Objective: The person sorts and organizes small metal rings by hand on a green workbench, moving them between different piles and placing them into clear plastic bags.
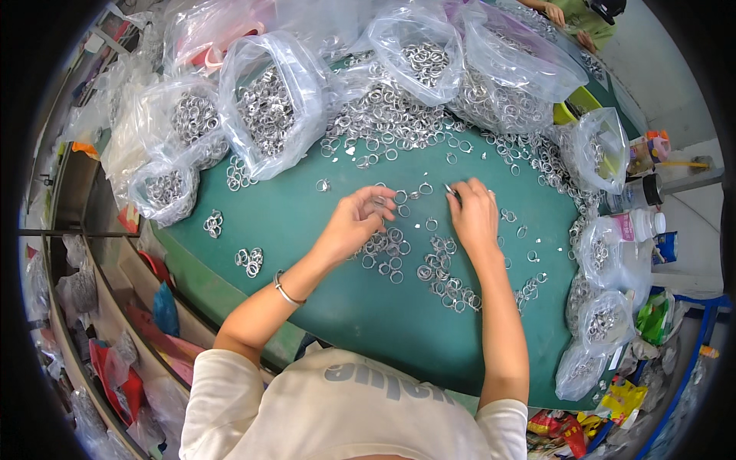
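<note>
Silver-coloured metal rings lie scattered over the green table (330,299). My left hand (354,222), a bangle on its wrist, is curled with slightly blurred fingers; a ring (379,201) shows among them. Just below that hand is a loose pile of rings (391,247). My right hand (475,215) pinches a small silvery piece (449,189) that looks like a ring seen edge-on. Between the hands lie a few single rings (425,188). More rings (437,261) sit in a cluster beside my right forearm, and small groups of rings (249,262) lie farther left.
Clear plastic bags of rings (268,107) line the far edge, beside a large heap of rings (391,115). Smaller bags (606,318) and a bottle (640,225) stand along the right side. Shelving (100,291) runs at left. Another person's hand (553,14) appears at the far right.
</note>
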Tool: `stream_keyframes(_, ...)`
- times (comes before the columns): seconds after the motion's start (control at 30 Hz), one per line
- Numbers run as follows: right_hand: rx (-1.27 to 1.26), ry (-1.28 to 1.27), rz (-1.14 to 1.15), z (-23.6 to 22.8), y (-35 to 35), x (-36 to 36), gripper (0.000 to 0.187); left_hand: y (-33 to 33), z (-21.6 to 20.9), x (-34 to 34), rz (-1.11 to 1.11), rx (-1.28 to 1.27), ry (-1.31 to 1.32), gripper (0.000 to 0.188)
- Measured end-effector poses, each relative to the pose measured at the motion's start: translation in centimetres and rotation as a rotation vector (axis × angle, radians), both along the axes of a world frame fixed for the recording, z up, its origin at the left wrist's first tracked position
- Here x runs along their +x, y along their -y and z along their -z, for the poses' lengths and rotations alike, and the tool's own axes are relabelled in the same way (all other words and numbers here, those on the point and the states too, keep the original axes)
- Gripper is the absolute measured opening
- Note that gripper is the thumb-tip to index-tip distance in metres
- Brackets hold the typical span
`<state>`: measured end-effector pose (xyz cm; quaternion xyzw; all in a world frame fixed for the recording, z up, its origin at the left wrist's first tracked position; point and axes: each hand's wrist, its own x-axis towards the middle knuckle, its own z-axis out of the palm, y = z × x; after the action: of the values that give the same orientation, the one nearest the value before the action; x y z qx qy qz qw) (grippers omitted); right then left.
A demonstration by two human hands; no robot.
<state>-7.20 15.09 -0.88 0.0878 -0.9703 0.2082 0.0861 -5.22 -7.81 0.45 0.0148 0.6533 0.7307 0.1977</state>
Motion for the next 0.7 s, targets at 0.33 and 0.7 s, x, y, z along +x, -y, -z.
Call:
stream_keyframes(0.33, -0.1, -0.088, -0.086, 0.7, 2.2, -0.7, 0.013, -5.4, 2.8, -5.6, -0.006, -0.864, -0.892, 0.018)
stream_keyframes(0.7, -0.825, 0.31, 0.129, -1.9, 1.0, 2.4, 0.009, -3.6, -0.5, -4.0, 0.041, -0.5, -0.43, 0.014)
